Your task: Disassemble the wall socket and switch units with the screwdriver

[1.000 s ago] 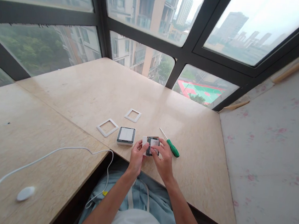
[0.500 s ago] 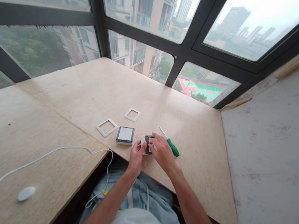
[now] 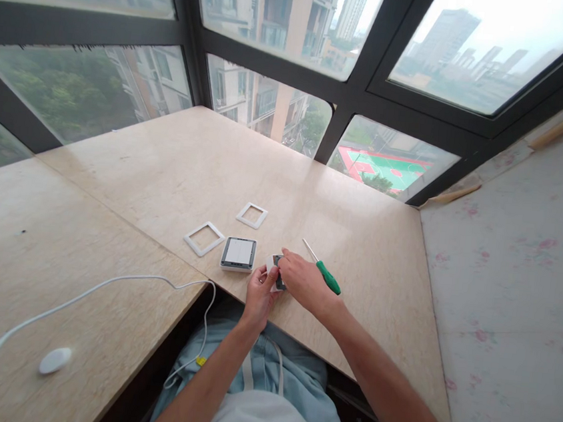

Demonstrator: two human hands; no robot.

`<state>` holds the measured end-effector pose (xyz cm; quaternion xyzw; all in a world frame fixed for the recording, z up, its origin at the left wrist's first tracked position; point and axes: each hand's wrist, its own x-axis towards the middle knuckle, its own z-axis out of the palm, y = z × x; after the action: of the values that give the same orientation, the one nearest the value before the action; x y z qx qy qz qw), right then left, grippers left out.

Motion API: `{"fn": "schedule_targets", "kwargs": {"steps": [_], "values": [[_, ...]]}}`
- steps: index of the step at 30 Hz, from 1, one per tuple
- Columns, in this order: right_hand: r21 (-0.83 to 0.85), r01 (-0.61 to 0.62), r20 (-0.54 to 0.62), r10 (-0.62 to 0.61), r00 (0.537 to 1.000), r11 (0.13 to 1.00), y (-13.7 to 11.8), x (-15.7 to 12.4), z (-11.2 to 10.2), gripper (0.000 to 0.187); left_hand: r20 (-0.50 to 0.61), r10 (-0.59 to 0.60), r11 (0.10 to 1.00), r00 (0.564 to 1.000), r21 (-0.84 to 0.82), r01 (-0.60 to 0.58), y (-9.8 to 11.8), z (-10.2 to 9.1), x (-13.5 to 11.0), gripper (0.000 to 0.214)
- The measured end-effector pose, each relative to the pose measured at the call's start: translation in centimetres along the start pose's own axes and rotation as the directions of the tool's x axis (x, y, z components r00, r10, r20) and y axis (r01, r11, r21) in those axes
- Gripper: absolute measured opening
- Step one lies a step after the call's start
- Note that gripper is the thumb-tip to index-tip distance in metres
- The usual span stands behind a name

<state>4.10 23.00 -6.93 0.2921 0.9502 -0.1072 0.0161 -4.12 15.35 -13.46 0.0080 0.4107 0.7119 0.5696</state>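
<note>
My left hand [image 3: 259,293] is closed around the left side of a small white-and-grey wall switch [image 3: 271,262], held just over the front edge of the table. My right hand [image 3: 305,282] bends over the same switch from the right, its fingers closed on the upper face and covering most of it. What the right fingertips grip there is hidden. To the left of my hands lies a second wall switch [image 3: 237,252], its white rocker face up in a grey surround. A screwdriver [image 3: 327,277] with a green handle rests just beyond my right hand.
Two white switch frames [image 3: 190,241] lie behind and left of the second switch. A white cable [image 3: 118,279] crosses the left part of the tabletop [image 3: 155,171] and hangs over its edge. Nearby is a white round disc [image 3: 55,361]. Windows and a papered wall [image 3: 507,308] border the table.
My right hand has rolled over the held switch, with its fingers more curled and covering more of it. My left hand keeps its hold. The view has shifted slightly.
</note>
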Motion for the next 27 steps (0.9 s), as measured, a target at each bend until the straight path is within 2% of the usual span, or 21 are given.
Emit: {"fn": "schedule_targets", "kwargs": {"steps": [4,8,10,13,20,27], "values": [[0.190,-0.006,0.008,0.004,1.000,0.982,0.6,0.4,-0.4,0.017,-0.001,0.005,0.999,1.000,0.031,-0.005,0.0,-0.4,0.3,0.067],[0.351,-0.046,-0.089,0.082,0.993,0.935,1.6,0.7,0.3,0.010,0.026,0.016,1.000,1.000,-0.005,-0.015,0.2,-0.7,0.5,0.064],[0.516,-0.090,-0.126,0.179,0.976,0.852,2.0,0.7,0.9,0.019,0.031,0.017,1.000,0.999,-0.018,-0.016,0.3,-0.7,0.5,0.065],[0.713,-0.146,-0.089,0.295,0.951,0.685,2.4,0.9,1.8,0.032,0.023,0.020,1.000,1.000,-0.022,-0.020,0.5,-0.5,0.3,0.066],[0.792,-0.229,0.026,0.343,0.939,0.566,3.1,0.9,3.1,0.042,0.012,0.023,1.000,1.000,-0.006,-0.023,0.5,-0.3,0.1,0.071],[0.817,-0.294,0.101,0.377,0.921,0.497,3.2,1.0,3.1,0.047,0.007,0.041,0.999,0.999,0.017,-0.042,0.5,-0.2,-0.1,0.072]]}}
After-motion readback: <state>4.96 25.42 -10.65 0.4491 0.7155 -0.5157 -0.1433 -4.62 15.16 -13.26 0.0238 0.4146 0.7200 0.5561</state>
